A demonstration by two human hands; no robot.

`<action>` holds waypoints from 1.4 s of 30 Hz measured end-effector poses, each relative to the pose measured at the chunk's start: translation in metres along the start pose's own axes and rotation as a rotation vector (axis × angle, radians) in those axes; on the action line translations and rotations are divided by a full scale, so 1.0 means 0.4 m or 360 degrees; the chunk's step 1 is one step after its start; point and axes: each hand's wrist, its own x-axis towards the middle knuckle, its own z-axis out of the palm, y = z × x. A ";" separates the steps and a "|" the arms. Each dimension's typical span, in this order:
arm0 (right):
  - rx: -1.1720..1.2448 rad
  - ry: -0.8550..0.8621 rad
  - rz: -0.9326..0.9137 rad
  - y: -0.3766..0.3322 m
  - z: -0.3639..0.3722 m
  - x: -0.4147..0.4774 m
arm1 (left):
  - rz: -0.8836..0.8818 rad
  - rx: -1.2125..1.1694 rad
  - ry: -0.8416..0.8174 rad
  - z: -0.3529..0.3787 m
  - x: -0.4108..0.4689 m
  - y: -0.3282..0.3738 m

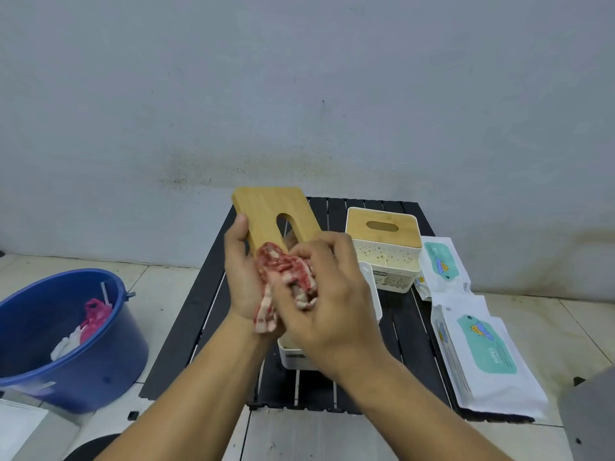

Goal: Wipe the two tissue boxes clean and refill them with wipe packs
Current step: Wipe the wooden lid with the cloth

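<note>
The left hand (241,271) is gripping the bamboo lid (266,211) by its near end, thumb hooked over one edge, and is tilting it up off the table so its face is meeting the cloth. The right hand (332,294) is bunching the red-and-white cloth (286,267) in curled fingers and pressing it against the lid's lower part, just below the oval slot. That's a wiping grip, I'd say, with the lid held in the air so both faces can be reached.

Directly under the hands, the open white box (293,356) is sitting lidless near the middle of the black slatted table (199,327), mostly hidden by the wrists. At the far right corner the second tissue box (382,241) is standing with its lid on, resting on another white container. Along the right edge the wipe packs (486,347) are lying ready, one near, one farther back. A blue bucket (40,327) is standing on the floor off the left edge, scraps inside. Only the hands themselves are standing between the packs and the open box.
</note>
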 end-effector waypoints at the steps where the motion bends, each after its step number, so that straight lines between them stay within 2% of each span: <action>1: -0.0084 0.0019 0.0055 0.027 -0.002 0.005 | 0.0041 0.0020 -0.0006 -0.001 0.001 0.005; 5: -0.0234 0.0061 0.0276 0.119 -0.031 0.025 | 0.0078 0.0101 -0.0044 0.006 -0.006 0.010; 8: -0.0240 0.0083 0.0287 0.131 -0.045 0.034 | -0.0067 0.0114 -0.0060 0.027 -0.016 -0.007; 13: -0.0301 0.0297 0.0366 0.152 -0.081 0.084 | -0.0295 0.0349 -0.0125 0.044 -0.041 -0.062; 20: -0.0203 0.0327 0.0521 0.154 -0.105 0.096 | -0.0311 0.0506 -0.0119 0.068 -0.052 -0.097; 26: 0.0045 0.0287 0.0325 0.056 -0.082 0.103 | -0.0270 0.0441 -0.0169 0.083 -0.054 -0.105; 32: -0.0076 0.0317 0.0743 0.165 -0.100 0.101 | -0.0190 0.0492 -0.0171 0.069 -0.053 -0.092; 38: 0.0153 0.0244 0.0464 0.062 -0.098 0.112 | -0.0268 0.0444 -0.0160 0.081 -0.042 -0.113; 42: 0.0189 -0.0018 0.0444 0.023 -0.075 0.089 | -0.0137 0.0287 -0.0089 0.061 -0.032 -0.083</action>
